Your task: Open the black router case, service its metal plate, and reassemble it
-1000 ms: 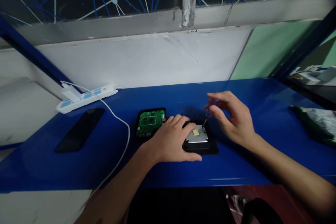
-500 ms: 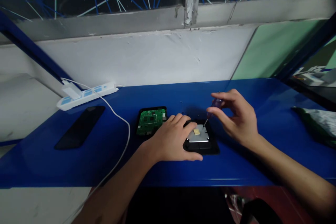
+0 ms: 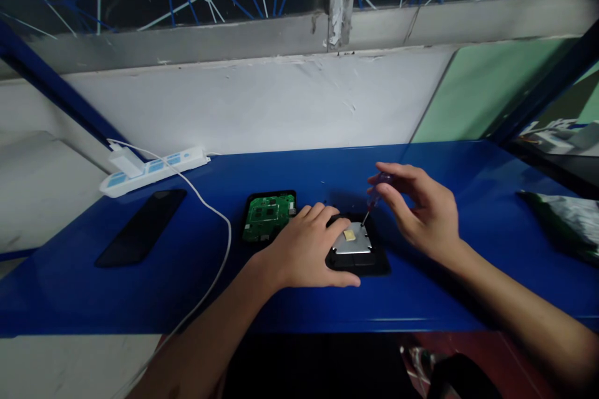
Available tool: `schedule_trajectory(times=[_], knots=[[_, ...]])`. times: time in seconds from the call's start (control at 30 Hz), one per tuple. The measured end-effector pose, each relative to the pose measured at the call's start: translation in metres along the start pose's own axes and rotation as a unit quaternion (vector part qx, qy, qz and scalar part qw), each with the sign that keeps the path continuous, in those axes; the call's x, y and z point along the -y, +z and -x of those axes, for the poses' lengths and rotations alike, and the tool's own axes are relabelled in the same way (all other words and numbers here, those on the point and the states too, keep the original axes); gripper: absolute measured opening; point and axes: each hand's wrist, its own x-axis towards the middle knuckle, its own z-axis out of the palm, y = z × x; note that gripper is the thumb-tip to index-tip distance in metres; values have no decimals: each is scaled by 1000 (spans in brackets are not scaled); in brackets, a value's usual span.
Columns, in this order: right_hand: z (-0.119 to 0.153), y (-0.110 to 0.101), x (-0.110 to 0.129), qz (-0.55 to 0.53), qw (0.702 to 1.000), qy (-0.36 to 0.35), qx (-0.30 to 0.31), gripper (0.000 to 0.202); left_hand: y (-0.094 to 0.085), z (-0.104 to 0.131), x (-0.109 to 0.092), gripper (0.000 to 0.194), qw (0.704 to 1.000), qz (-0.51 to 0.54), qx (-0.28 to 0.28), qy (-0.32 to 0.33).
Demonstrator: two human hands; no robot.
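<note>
A black plastic cover [image 3: 381, 265] lies on the blue tabletop, with a silver metal plate [image 3: 353, 246] on it bearing a small yellowish pad [image 3: 349, 235]. My left hand [image 3: 306, 246] braces the cover from the left, index finger over the plate, thumb along the near edge. In my right hand [image 3: 423, 209], thumb and fingers pinch a screwdriver [image 3: 373, 199] with a translucent purple handle. Its tip meets the plate near the far right corner. Left of the cover, partly behind my left hand, sits a black casing holding a green circuit board [image 3: 269, 215].
A dark smartphone [image 3: 143, 227] lies at the left. Behind it is a white power strip [image 3: 154, 168] with a plugged-in charger [image 3: 126, 161]; its white cable [image 3: 229, 237] runs toward me. A small screw [image 3: 322, 182] lies beyond the cover. At right is a silver-green bag [image 3: 568, 221].
The fingers of my right hand have shifted around the screwdriver handle, and the handle has tilted slightly. The tip stays at the same corner of the plate. My left hand looks still.
</note>
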Motion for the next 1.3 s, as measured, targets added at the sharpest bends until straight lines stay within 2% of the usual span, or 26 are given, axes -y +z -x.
schedule_trajectory(times=[0.43,0.57,0.63,0.77,1.0,1.3], knots=[[-5,4,3,37,997,-41,-48,26,-1,0,1,87,1000,9,0,-3],[-3,2,1,31,998,-57,-24,33,-1,0,1,87,1000,6,2,-5],[-2,3,-3,29,997,-59,-36,36,-1,0,1,86,1000,5,2,-6],[0,7,-11,-10,997,-11,-78,34,-2,1,0,86,1000,4,7,-12],[1,15,-18,-43,998,32,-41,29,-3,0,0,87,1000,2,5,-7],[2,17,-24,-49,995,74,-34,30,-4,1,-3,86,1000,-4,5,-6]])
